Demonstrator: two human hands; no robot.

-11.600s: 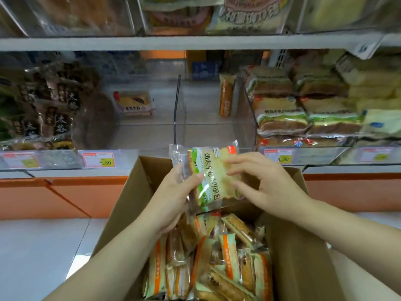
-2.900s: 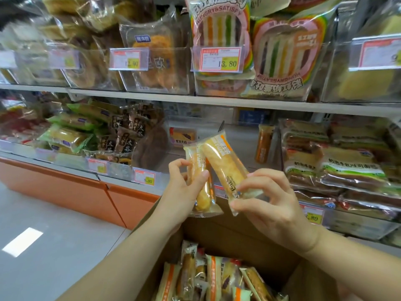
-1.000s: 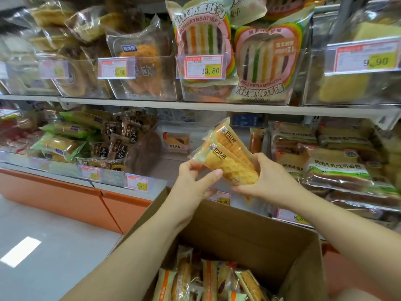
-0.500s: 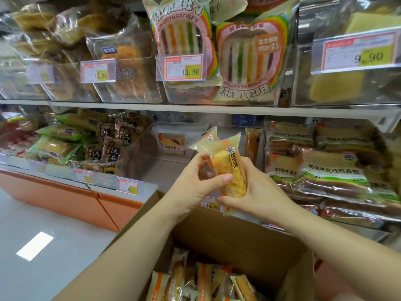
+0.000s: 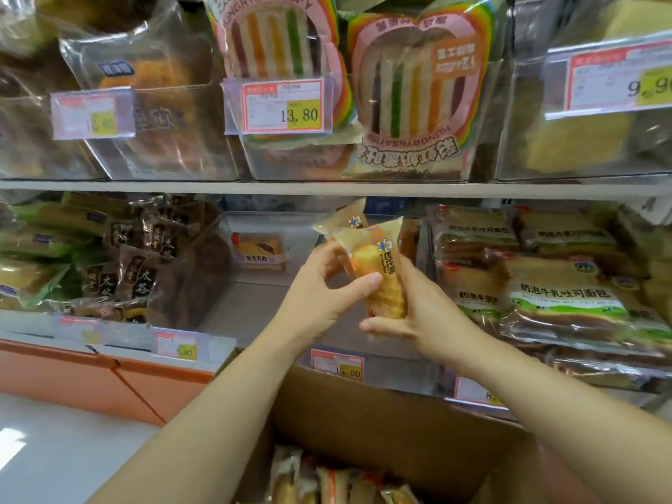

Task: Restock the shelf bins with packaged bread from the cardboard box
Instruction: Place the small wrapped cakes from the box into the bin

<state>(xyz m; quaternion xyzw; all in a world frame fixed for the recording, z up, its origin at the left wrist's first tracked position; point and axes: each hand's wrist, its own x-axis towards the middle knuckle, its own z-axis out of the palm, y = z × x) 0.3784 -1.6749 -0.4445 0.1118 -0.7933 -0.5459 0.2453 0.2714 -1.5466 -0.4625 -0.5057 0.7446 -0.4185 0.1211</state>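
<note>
Both of your forearms rise from the lower frame and meet in front of the lower shelf. Your left hand [image 5: 320,289] is curled on the bread packets [image 5: 381,278] from the left, thumb laid across the front of the wrapper, fingers bent round behind. Your right hand [image 5: 425,314] cups the same packets from the right and below, thumb stretched under the lower end; its fingers are hidden behind the wrapper. The grip is closed on the packets from both sides. The packets stand nearly upright, two together, one partly behind the other, sealed tops up. They are held in the air above the far edge of the cardboard box [image 5: 381,431], in front of a clear shelf bin [image 5: 254,296]. More packaged bread [image 5: 327,481] lies inside the box below your arms.
</note>
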